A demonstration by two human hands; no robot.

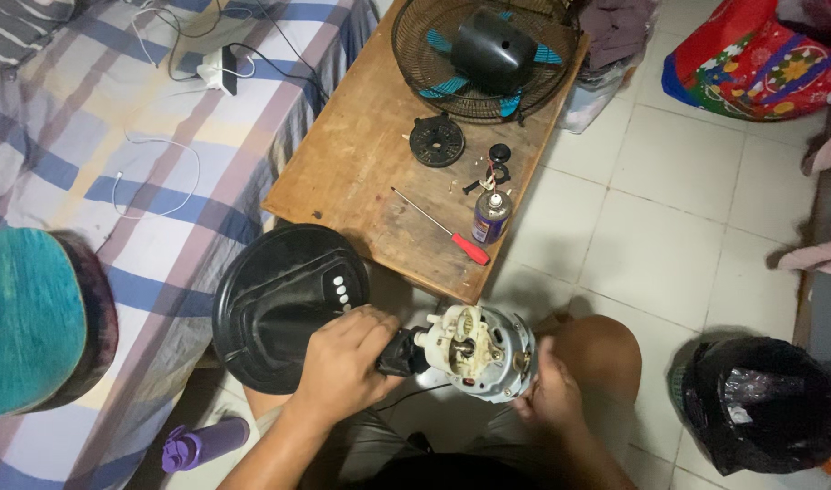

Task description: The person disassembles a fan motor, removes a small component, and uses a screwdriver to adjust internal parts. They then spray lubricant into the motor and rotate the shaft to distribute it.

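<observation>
A bare fan motor (477, 352), metal and white plastic, sits over my lap with its gear side up. My left hand (345, 361) grips the black neck piece joined to the motor's left end. My right hand (550, 396) holds the motor's right side from below. The round black fan base (275, 304) with a row of white buttons lies just left of my left hand, near my knee.
A low wooden table (379, 172) carries a fan grille with blue blades (483, 56), a black round cap (436, 140), a red-handled screwdriver (447, 231), small parts and a spray can (491, 216). A striped bed (116, 163) lies left, a black bin (765, 404) right, a purple bottle (205, 443) below.
</observation>
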